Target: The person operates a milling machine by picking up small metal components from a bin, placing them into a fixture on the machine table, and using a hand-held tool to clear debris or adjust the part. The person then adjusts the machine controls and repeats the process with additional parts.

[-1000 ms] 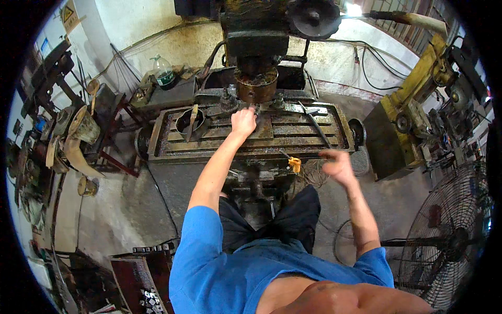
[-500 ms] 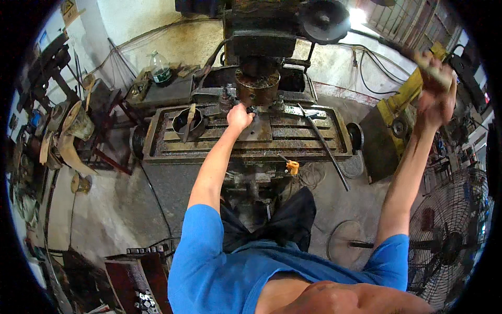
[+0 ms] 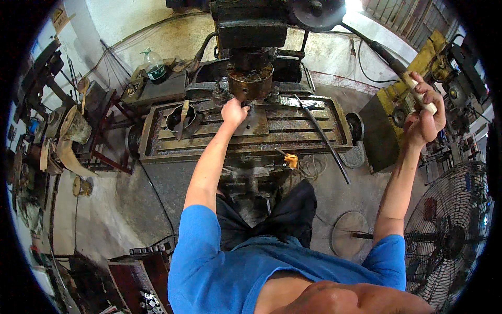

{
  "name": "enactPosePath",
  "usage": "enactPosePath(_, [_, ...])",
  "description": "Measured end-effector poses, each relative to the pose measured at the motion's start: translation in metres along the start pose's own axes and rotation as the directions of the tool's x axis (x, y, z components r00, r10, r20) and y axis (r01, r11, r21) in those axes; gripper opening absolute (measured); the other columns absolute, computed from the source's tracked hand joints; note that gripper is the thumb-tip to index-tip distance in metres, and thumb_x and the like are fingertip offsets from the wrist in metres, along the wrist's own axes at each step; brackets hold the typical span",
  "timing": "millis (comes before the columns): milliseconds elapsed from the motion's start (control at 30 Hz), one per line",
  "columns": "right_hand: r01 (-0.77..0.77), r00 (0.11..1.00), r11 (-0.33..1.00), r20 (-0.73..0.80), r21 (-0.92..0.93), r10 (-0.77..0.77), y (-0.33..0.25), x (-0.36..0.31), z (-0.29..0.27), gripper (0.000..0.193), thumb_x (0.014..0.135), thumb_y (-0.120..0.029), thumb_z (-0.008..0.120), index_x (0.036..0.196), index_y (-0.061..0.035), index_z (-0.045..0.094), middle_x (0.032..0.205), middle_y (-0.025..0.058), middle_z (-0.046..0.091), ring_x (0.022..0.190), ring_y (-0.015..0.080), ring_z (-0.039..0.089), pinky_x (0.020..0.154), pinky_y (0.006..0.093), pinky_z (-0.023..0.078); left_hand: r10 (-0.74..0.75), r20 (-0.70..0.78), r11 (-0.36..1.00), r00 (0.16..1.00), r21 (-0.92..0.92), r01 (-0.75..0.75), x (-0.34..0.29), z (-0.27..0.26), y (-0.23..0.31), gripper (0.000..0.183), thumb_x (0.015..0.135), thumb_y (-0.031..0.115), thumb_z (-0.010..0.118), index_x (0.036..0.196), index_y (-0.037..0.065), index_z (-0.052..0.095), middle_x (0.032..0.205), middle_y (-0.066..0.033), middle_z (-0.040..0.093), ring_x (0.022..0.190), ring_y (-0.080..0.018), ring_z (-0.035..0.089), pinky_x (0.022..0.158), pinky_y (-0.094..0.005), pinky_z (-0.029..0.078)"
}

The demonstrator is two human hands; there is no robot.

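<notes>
My right hand (image 3: 428,115) is curled round the pale grip (image 3: 420,97) of a long dark lever (image 3: 384,52), which slopes down from the machine's head at upper right. On the slotted machine table (image 3: 201,145), my left hand (image 3: 235,112) is closed just below the round, oily spindle head (image 3: 251,82). A small dark part shows at its fingertips, too hidden to name. Beneath that hand lies a flat metal plate (image 3: 254,127). Left of it stands a dark pot (image 3: 194,125) with a brush (image 3: 183,118) across its rim.
A long metal bar (image 3: 329,147) leans over the table's front edge on the right. An orange object (image 3: 291,160) hangs at the front. A big fan (image 3: 452,240) stands at lower right. On the left are a bench with a plastic bottle (image 3: 155,67) and a bucket (image 3: 77,128).
My right hand has come down and nearer with the lever's grip. The view has shifted slightly. My left hand remains below the spindle head.
</notes>
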State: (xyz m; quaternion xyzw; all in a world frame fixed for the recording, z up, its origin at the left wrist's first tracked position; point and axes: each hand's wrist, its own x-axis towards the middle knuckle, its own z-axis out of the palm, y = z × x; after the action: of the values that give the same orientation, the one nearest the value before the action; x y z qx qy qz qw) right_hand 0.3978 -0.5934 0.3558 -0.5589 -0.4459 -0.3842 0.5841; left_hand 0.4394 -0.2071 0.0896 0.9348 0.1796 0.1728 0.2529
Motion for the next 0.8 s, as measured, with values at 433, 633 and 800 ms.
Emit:
enactPosePath(433, [-0.004, 0.999, 0.978, -0.051, -0.208, -0.007, 0.013, -0.047, 0.006, 0.013, 0.063, -0.010, 0.049, 0.070, -0.0014, 0.042, 0.086, 0.0146, 0.053, 0.102, 0.0405, 0.051, 0.096, 0.0550, 0.028, 0.004, -0.032, 1.000, 0.999, 0.005, -0.004, -0.002, -0.003, 0.000, 0.033, 0.064, 0.030, 0.072, 0.071, -0.001, 0.063, 0.076, -0.0193, 0.062, 0.076, -0.0333, 0.061, 0.066, -0.0419, 0.048])
enactPosePath(633, [-0.046, 0.996, 0.998, -0.070, 0.035, 0.048, 0.003, -0.038, 0.010, 0.014, 0.060, -0.009, 0.050, 0.068, -0.0010, 0.042, 0.087, 0.0170, 0.054, 0.105, 0.0399, 0.048, 0.095, 0.0547, 0.028, -0.020, 0.001, 0.999, 1.000, 0.044, 0.020, -0.004, 0.000, -0.001, 0.034, 0.065, 0.032, 0.071, 0.073, -0.001, 0.064, 0.078, -0.0195, 0.062, 0.077, -0.0336, 0.061, 0.066, -0.0421, 0.049])
enactPosePath(800, [-0.039, 0.995, 0.998, -0.089, 0.040, 0.043, 0.010, -0.048, 0.010, 0.025, 0.065, -0.021, 0.058, 0.069, -0.0011, 0.044, 0.088, 0.0169, 0.054, 0.104, 0.0389, 0.049, 0.096, 0.0534, 0.027, 0.006, 0.011, 0.996, 1.000, -0.087, -0.005, -0.004, -0.004, -0.009, 0.034, 0.068, 0.029, 0.069, 0.082, -0.001, 0.062, 0.078, -0.0202, 0.062, 0.080, -0.0349, 0.060, 0.070, -0.0429, 0.048])
